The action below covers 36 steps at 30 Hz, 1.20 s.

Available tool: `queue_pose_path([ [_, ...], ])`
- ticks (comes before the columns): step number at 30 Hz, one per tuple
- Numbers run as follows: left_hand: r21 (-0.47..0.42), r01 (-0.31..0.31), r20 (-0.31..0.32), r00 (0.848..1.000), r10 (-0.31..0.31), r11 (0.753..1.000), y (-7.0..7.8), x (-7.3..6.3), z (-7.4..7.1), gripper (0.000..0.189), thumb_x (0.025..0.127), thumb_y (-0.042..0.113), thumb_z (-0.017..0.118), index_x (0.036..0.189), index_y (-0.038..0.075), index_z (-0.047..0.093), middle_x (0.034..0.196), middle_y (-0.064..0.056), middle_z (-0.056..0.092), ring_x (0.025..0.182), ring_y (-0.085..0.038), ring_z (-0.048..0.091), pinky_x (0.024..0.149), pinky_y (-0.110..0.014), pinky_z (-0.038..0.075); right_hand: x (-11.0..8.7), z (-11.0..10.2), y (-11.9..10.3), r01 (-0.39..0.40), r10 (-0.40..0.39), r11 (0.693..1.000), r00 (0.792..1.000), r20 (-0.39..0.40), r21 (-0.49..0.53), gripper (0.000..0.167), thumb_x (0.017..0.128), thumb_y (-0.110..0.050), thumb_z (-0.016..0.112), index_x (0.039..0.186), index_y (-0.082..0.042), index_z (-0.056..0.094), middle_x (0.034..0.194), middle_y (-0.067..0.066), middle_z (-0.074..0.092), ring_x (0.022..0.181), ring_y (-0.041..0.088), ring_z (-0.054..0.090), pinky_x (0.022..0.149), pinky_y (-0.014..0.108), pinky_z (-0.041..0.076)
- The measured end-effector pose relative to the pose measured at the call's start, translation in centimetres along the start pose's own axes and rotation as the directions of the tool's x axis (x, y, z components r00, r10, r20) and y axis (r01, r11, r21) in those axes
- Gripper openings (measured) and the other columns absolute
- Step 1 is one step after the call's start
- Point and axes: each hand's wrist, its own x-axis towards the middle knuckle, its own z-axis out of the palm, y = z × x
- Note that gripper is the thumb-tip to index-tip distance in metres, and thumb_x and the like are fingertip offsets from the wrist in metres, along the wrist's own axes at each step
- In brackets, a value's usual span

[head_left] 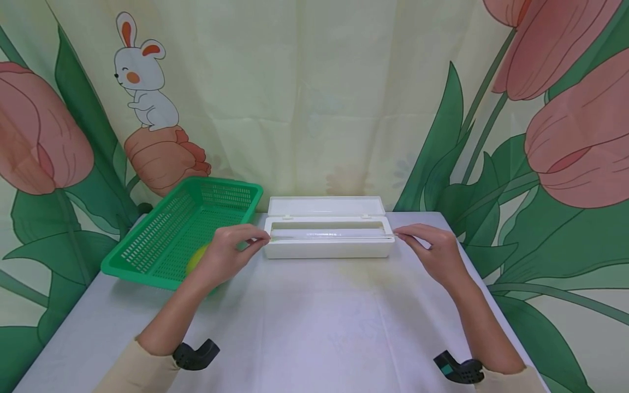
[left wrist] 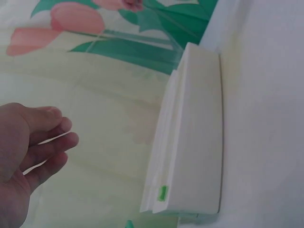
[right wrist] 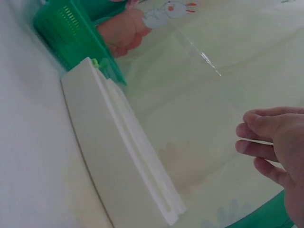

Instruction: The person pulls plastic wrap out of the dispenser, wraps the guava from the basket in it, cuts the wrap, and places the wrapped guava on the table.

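A white plastic wrap dispenser (head_left: 334,250) stands on the table with its lid (head_left: 324,206) tipped up at the back. A pale roll (head_left: 334,233) lies inside it. My left hand (head_left: 230,255), at the dispenser's left end, pinches clear plastic wrap between thumb and fingers. At the other end my right hand (head_left: 434,255) pinches it too. The sheet stretches between both hands; it is nearly invisible, but its edge glints as plastic wrap (right wrist: 206,59) in the right wrist view. A small green piece (left wrist: 163,193) sits on the dispenser's rim in the left wrist view.
To the left stands a green perforated basket (head_left: 142,251). A yellow-green round thing (head_left: 195,258) lies in it, partly hidden by my left arm. A white cloth covers the table (head_left: 319,327). Behind it hangs a curtain (head_left: 304,109) printed with tulips and a rabbit.
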Motion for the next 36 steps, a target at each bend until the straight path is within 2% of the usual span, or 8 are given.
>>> queue_pose_path([
  [2,0.008,0.003,-0.002,1.000,-0.003,1.000,0.1,0.0,-0.1,0.016,0.078,0.006,0.077,0.093,0.011,0.074,0.086,0.002,0.074,0.073,-0.008,0.067,0.063,-0.026,0.057,0.0,-0.1,-0.1,0.014,-0.014,1.000,1.000,-0.011,0.006,0.030,0.077,0.007,0.074,0.103,-0.007,0.076,0.096,0.008,0.076,0.091,0.021,0.070,0.086,-0.004,0.037],
  [5,0.015,0.010,-0.001,1.000,-0.010,1.000,0.3,-0.1,-0.2,0.016,0.079,0.006,0.077,0.093,0.011,0.075,0.087,0.001,0.074,0.074,-0.009,0.068,0.064,-0.023,0.057,0.0,-0.3,-0.2,0.036,-0.036,0.999,0.999,-0.030,0.019,0.032,0.075,0.009,0.074,0.102,-0.007,0.076,0.095,0.007,0.076,0.092,0.006,0.069,0.086,-0.003,0.039],
  [7,0.021,0.013,0.000,1.000,-0.013,1.000,0.5,-0.1,-0.2,0.016,0.079,0.006,0.077,0.094,0.012,0.075,0.087,0.002,0.074,0.075,-0.009,0.068,0.065,-0.022,0.057,0.0,-0.4,-0.2,0.047,-0.046,0.999,0.998,-0.036,0.028,0.033,0.074,0.010,0.075,0.102,-0.008,0.076,0.094,0.007,0.076,0.094,-0.006,0.066,0.086,-0.003,0.039],
  [10,0.027,0.017,0.000,1.000,-0.017,0.999,0.7,-0.1,-0.3,0.016,0.079,0.006,0.077,0.094,0.012,0.075,0.087,0.002,0.075,0.076,-0.010,0.069,0.066,-0.023,0.058,0.0,-0.5,-0.2,0.050,-0.048,0.998,0.998,-0.037,0.035,0.033,0.074,0.010,0.074,0.102,-0.007,0.076,0.095,0.008,0.076,0.096,-0.015,0.060,0.086,-0.003,0.040],
  [18,0.037,0.038,0.010,0.999,-0.038,0.999,1.5,-0.4,-0.7,0.018,0.079,0.004,0.077,0.095,0.011,0.075,0.089,0.001,0.074,0.078,-0.011,0.069,0.066,-0.025,0.059,-0.2,-1.0,-0.7,0.048,-0.048,0.998,0.998,-0.035,0.026,0.032,0.076,0.010,0.073,0.103,-0.007,0.075,0.097,0.009,0.076,0.096,-0.011,0.063,0.086,-0.003,0.039],
  [28,0.024,-0.027,-0.025,0.999,0.028,0.999,2.0,-0.4,-1.0,0.019,0.076,0.001,0.078,0.093,0.010,0.074,0.086,0.002,0.074,0.075,-0.009,0.067,0.067,-0.014,0.054,-0.3,-1.7,-1.1,0.136,-0.133,0.990,0.988,-0.080,0.037,0.036,0.070,0.015,0.075,0.100,-0.005,0.076,0.093,0.011,0.076,0.101,-0.024,0.053,0.086,-0.001,0.041],
  [36,0.024,-0.043,-0.041,0.998,0.044,0.999,2.4,-0.5,-1.2,0.021,0.075,-0.001,0.078,0.092,0.010,0.074,0.085,0.002,0.074,0.074,-0.009,0.067,0.067,-0.009,0.051,-0.4,-2.1,-1.3,0.177,-0.172,0.983,0.981,-0.088,0.046,0.040,0.067,0.017,0.075,0.099,-0.005,0.076,0.091,0.012,0.075,0.103,-0.025,0.052,0.086,-0.001,0.042],
])
